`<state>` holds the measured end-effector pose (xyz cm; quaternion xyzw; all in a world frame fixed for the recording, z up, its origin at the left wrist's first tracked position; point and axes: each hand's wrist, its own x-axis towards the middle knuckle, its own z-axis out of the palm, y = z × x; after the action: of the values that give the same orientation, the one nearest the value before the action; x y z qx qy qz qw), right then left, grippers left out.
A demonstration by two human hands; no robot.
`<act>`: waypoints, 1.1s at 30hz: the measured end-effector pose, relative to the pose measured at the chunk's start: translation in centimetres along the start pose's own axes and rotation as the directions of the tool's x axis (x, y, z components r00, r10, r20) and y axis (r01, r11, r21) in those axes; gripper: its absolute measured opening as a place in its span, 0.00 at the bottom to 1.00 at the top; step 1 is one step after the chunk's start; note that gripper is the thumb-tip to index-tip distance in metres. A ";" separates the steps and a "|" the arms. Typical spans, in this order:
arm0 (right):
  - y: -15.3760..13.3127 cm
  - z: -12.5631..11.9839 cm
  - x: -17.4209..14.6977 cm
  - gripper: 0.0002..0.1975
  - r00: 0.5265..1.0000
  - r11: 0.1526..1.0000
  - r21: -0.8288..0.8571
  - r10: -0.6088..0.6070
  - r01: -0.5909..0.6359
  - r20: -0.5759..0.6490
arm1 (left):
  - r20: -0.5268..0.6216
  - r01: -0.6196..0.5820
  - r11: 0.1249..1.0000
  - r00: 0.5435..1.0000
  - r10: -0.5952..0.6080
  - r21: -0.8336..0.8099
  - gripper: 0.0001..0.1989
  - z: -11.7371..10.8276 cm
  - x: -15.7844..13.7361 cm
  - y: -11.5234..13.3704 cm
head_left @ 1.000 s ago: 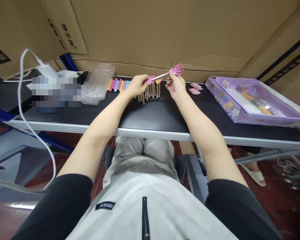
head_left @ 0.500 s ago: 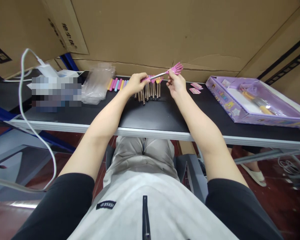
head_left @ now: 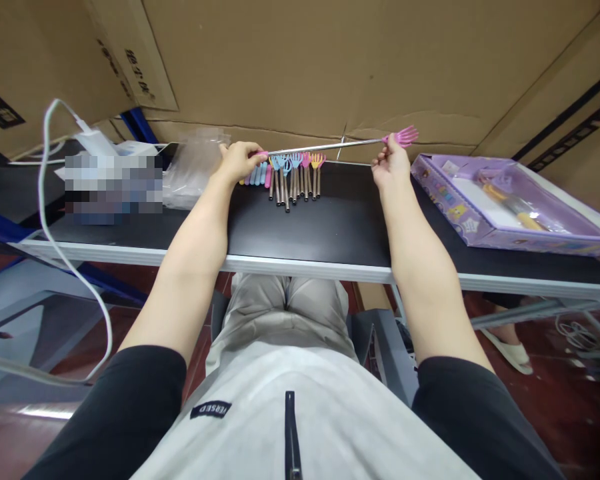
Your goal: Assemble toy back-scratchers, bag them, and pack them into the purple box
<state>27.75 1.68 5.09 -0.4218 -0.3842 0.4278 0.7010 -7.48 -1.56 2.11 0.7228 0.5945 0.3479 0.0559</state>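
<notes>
Pinching pink handle (head_left: 263,154) in left hand (head_left: 237,163), pink claw (head_left: 407,136) in right hand (head_left: 394,162), upper centre of frame; best pulled straight along the metal rod (head_left: 310,148), without bending.

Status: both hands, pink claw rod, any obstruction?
Left hand gripping pink handle, right hand at pink claw head. Silver shaft exposed between, nothing visibly blocking it. More claw-headed rods lie nearby.
</notes>
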 end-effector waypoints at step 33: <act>-2.4 0.8 -3.0 0.20 0.989 0.974 0.215 0.095 -0.069 -0.116 | 0.004 -0.011 1.000 1.000 0.011 0.016 0.21 -1.0 -0.3 1.6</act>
<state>26.67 -1.56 7.09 -0.3870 -0.2743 0.4671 0.7462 -6.72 -2.64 3.49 0.7272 0.5933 0.3417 0.0493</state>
